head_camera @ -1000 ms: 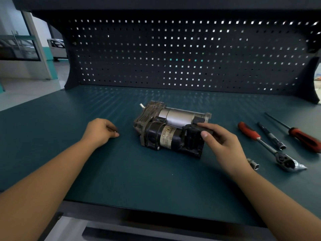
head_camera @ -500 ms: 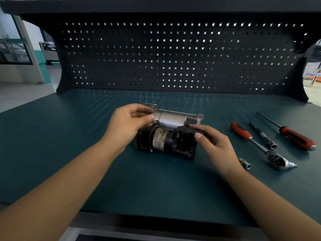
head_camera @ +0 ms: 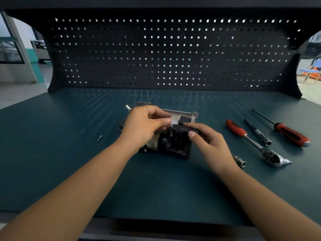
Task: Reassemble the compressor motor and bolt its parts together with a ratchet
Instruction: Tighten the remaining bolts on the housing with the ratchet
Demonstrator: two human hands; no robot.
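farthest left, a spare bolt [head_camera: 99, 138] lay alone on the green bench top [head_camera: 52, 153], well apart from the work, probably parked there within the left arm's reach for a later hole. next came the left hand [head_camera: 144, 126], thumb and forefinger pinched on a small bolt [head_camera: 171, 125] whose threaded end pointed down at the top of the compressor motor [head_camera: 173, 143]. its tip sat at or just above the black housing; whether it had entered a hole could not be told. the pinch looked chosen for starting threads by feel, safer than driving a crooked bolt with a tool.

the motor lay on its side in the middle of the bench, silver cylinder toward the pegboard [head_camera: 173, 58], labelled black body toward the person. the right hand [head_camera: 208, 145] gripped its black plastic end, fingers over the top and thumb on the near face, seemingly to keep that part seated and stop the unit rolling while the bolt was fed in.

just right of that wrist a loose socket [head_camera: 240, 161] stood near the head of the red-handled ratchet [head_camera: 257, 145], which lay untouched. beyond it an extension bar [head_camera: 258, 132] and a red-and-black screwdriver [head_camera: 291, 133] lay side by side, not touching, on the side of the hand likely to take them. judged from this, bolting was at the hand-starting stage, with tightening not yet begun.
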